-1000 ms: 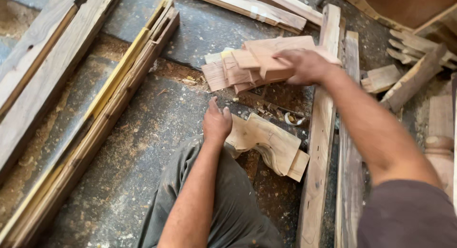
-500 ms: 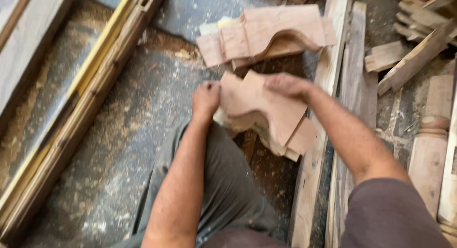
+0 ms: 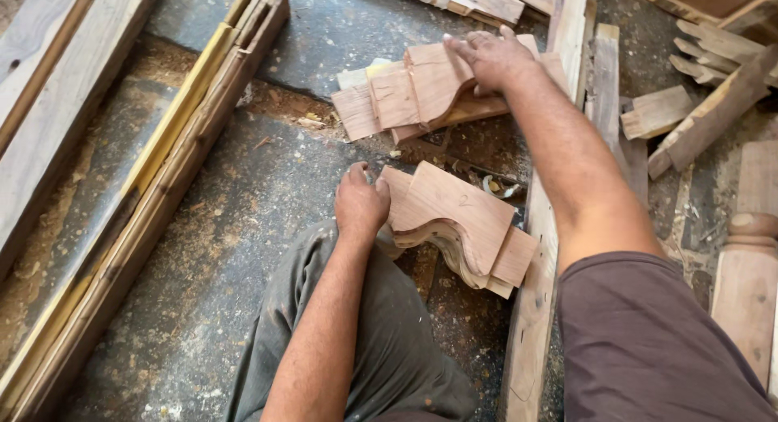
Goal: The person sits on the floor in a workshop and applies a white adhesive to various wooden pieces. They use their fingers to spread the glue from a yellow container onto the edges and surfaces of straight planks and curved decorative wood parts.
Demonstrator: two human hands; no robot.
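Note:
A near stack of curved cut wooden pieces (image 3: 466, 227) lies on the dusty floor by my knee. My left hand (image 3: 361, 201) rests against its left edge, fingers curled on it. Farther off lies a second, fanned pile of the same curved wooden pieces (image 3: 405, 98). My right hand (image 3: 490, 57) is stretched out flat on top of that far pile, fingers spread over the uppermost piece.
Long planks (image 3: 138, 187) run diagonally on the left. An upright board (image 3: 543, 308) lies right of the near stack. Offcuts (image 3: 656, 110) and a turned wooden post (image 3: 750, 284) sit at the right. Sawdust covers the dark floor (image 3: 243, 227).
My right hand laid a curved piece onto the near stack, then reached back out to the far pile. My left hand stayed at the near stack's edge.

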